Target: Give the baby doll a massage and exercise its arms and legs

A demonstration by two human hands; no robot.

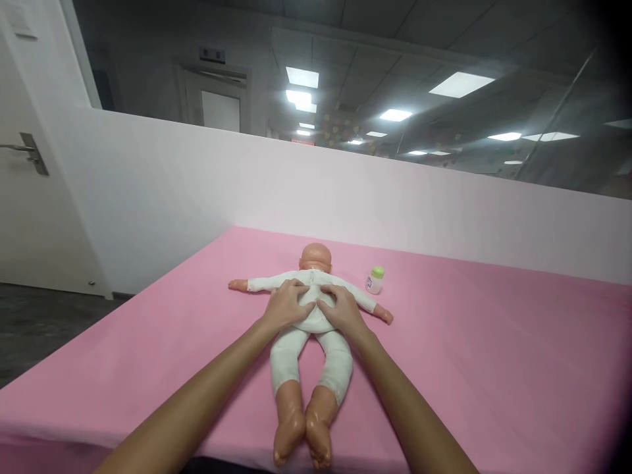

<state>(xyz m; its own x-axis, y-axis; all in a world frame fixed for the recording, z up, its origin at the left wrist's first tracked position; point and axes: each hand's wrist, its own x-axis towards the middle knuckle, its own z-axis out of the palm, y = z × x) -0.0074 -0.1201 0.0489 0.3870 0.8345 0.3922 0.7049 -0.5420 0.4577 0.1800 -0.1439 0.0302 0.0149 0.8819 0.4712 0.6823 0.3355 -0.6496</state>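
A baby doll [315, 322] in a white cloth suit lies face down on the pink-covered table. Its bald head [316, 255] points away from me, its arms reach out sideways and its bare feet are near the front edge. On the left side of its back rests my left hand [288, 304], thumb and forefinger spread apart. Opposite it, my right hand [344, 308] touches the right side of the back, also with thumb and forefinger apart. Both thumbs point inward towards the middle of the back. The other fingers are partly hidden.
Right of the doll's head stands a small clear bottle [374, 283] with a green cap. The pink cover [474, 368] spreads over the table. A low white wall [355, 191] with glass above it closes off the back. At the left is a door [37, 197] with a metal handle.
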